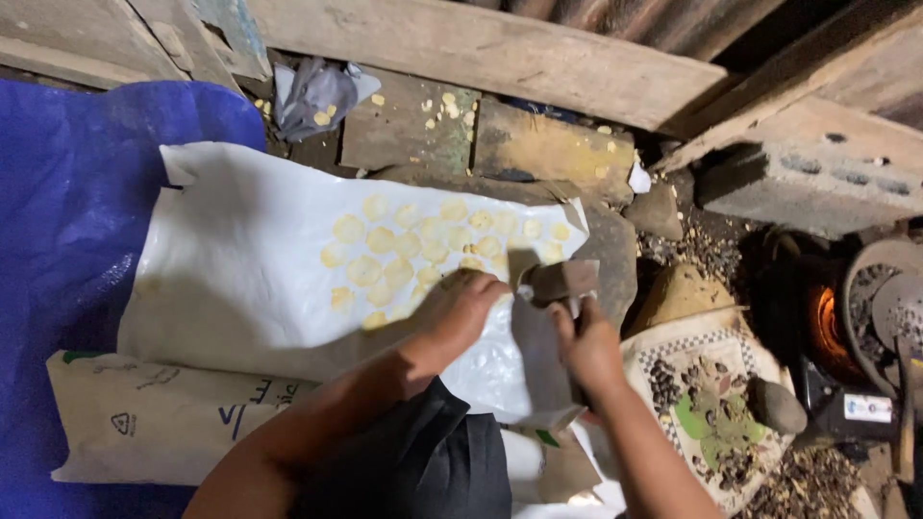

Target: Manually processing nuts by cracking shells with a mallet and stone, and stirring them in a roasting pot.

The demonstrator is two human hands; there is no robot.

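L hand [464,309] flat, fingers together, pressing on white sheet [240,259] beside yellow discs [423,245] at its 12 o'clock. R hand [588,346] fisted round wooden mallet [561,281], at 3 o'clock of L.

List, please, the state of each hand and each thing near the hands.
left hand: palm down, pressing on the white sheet
right hand: closed on the wooden block
wooden block: held above the sheet's edge
white sheet: spread flat
yellow discs: flattened, laid in rows on the sheet
stove fire: glowing
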